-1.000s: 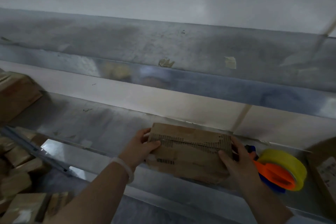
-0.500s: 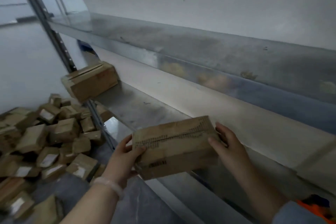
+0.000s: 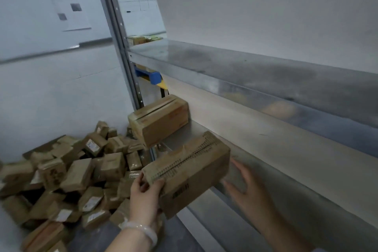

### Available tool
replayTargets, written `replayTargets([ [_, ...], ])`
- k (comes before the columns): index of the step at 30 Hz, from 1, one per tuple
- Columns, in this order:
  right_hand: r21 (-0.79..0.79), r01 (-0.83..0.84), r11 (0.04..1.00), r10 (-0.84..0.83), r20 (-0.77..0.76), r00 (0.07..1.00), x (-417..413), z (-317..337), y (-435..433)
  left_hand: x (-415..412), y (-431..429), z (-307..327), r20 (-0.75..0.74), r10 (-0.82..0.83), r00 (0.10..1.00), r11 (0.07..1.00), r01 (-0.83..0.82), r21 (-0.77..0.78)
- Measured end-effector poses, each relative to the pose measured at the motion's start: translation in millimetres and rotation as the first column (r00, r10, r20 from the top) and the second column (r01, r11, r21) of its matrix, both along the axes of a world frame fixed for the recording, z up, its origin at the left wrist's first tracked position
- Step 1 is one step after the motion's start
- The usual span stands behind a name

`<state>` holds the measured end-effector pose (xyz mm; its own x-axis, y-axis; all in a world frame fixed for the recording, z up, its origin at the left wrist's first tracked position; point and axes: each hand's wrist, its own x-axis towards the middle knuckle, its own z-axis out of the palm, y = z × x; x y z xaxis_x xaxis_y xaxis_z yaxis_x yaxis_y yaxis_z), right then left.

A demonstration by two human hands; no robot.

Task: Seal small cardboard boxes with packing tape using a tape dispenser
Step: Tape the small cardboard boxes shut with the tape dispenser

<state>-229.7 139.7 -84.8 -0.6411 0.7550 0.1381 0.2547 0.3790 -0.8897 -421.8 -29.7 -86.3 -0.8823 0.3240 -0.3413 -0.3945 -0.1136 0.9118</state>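
The right grip (image 3: pixel 245 186) has let go since the earlier frame and hangs spread, empty. Shelf (image 3: pixel 306 200) at 3 o'clock, box pile (image 3: pixel 77 174) at 9. Between them is the cardboard box (image 3: pixel 190 172), probably light and stiff, clamped at its 8 o'clock end by the left grip (image 3: pixel 145 196); the ends give the best hold.

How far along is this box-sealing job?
Done: the held box looks taped along its top seam, above a floor pile of boxes. In hand: the left hand grips it; the right hand hovers open beside it. Left: the shelf box, whose seam gapes.
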Motion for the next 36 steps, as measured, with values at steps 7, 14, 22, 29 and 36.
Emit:
replayTargets([
  [7, 0.014, -0.006, 1.000, 0.005, 0.074, 0.997, -87.6, -2.5, 34.6, -99.6, 67.5, -2.8, -0.070, 0.049, 0.996, 0.996, -0.054, -0.069],
  [14, 0.086, -0.101, 0.991, 0.089, 0.142, 0.986, -161.7, -12.2, 81.0, -148.6, 122.8, -19.8, -0.046, 0.107, 0.993, 0.984, -0.112, -0.136],
  [22, 0.089, -0.097, 0.991, 0.077, 0.204, 0.976, -196.8, -4.7, 100.9, -178.7, 131.1, -23.5, 0.021, -0.105, 0.994, 0.989, 0.107, -0.102],
  [29, 0.089, 0.055, 0.995, -0.070, 0.172, 0.983, -204.3, 5.6, 98.2, -198.4, 101.4, -4.6, -0.743, -0.544, 0.391, 0.826, 0.091, -0.556],
  [36, 0.182, 0.150, 0.972, -0.194, 0.254, 0.948, -200.3, 6.6, 67.6, -236.7, 130.1, 4.4, -0.468, -0.881, -0.062, 0.470, -0.021, -0.882],
])
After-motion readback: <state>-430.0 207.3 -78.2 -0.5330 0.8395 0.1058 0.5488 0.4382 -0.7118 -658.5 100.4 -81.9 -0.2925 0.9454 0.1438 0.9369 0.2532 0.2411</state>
